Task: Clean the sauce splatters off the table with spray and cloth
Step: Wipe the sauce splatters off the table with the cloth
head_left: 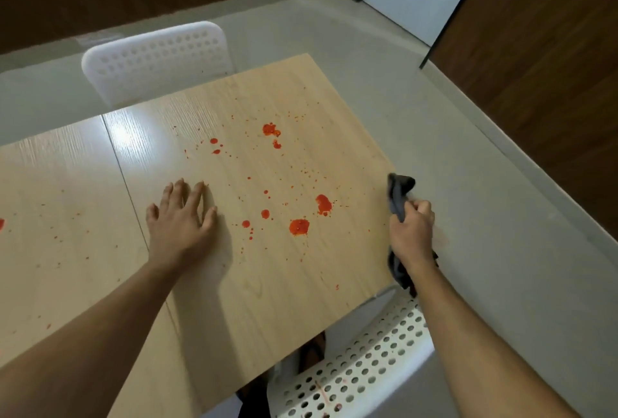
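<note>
where the frame begins at far left, a light wood surface (83, 183) fills the lower left and centre, made of two panels with a seam between them; small red specks dot the left panel, and a red smear sits at the left edge. upper left of centre: white perforated chair (157, 56) tucked against the far side. centre left: left hand (180, 217), fingers spread and straight, palm flat on the surface, holding nothing. centre: sauce splatters (298, 226), red, scattered in blobs and fine drops across the right panel, the largest blobs just right of the left hand, smaller ones toward upper centre. right of centre: right hand (413, 233), at the surface's right edge, grip clamped on a dark grey cloth (399, 195), which bunches above the fist and hangs below it. lower right: second white perforated chair (351, 374), partly under the surface. far right: pale floor (501, 217), brown wood panels.
</note>
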